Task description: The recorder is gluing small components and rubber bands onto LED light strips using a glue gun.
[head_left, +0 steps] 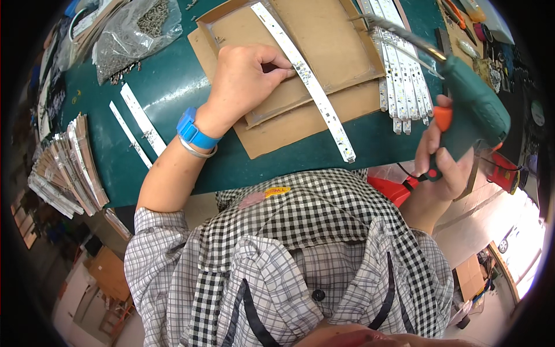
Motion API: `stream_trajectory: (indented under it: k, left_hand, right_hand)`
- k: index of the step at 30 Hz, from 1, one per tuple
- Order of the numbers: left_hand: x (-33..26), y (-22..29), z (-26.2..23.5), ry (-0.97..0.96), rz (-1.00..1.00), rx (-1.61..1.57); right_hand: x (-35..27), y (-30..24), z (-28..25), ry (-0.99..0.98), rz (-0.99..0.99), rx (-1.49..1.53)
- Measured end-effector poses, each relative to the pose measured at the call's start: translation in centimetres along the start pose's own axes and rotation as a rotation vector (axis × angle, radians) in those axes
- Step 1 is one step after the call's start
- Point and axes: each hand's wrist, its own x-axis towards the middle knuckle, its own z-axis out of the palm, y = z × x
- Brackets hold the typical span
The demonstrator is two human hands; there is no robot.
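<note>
A long white LED circuit strip (321, 103) lies slantwise across a shallow cardboard tray (342, 58), its near end reaching past the tray's edge. My left hand (245, 75) rests at the strip's middle, thumb and forefinger pinched together by a cluster of small metal parts on it. What sits between those fingertips is too small to make out. At the right, my right hand (454, 170) grips a green soldering gun (477, 107) with an orange trigger. The gun is raised, its long metal nose pointing to the upper left above a stack of LED strips (399, 81).
A clear plastic bag (130, 43) of small metal parts lies at the upper left. Two separate strips (140, 115) rest left of my forearm. Bundled strips (69, 165) stand at the far left edge. Tools (459, 20) lie at the upper right of the green table (179, 63).
</note>
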Motion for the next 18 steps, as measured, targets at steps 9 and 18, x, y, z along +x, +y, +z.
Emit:
stream_trajectory:
  k: [9,18]
  left_hand:
    - [0.2,0.7,-0.3,-0.037,-0.018,0.010]
    - [-0.2,3.6,-2.4,-0.125,0.250,0.109]
  right_hand:
    - [1.3,-0.7,-2.4,0.276,-0.256,-0.262]
    - [2.6,0.0,-5.6,0.508,-0.341,-0.472]
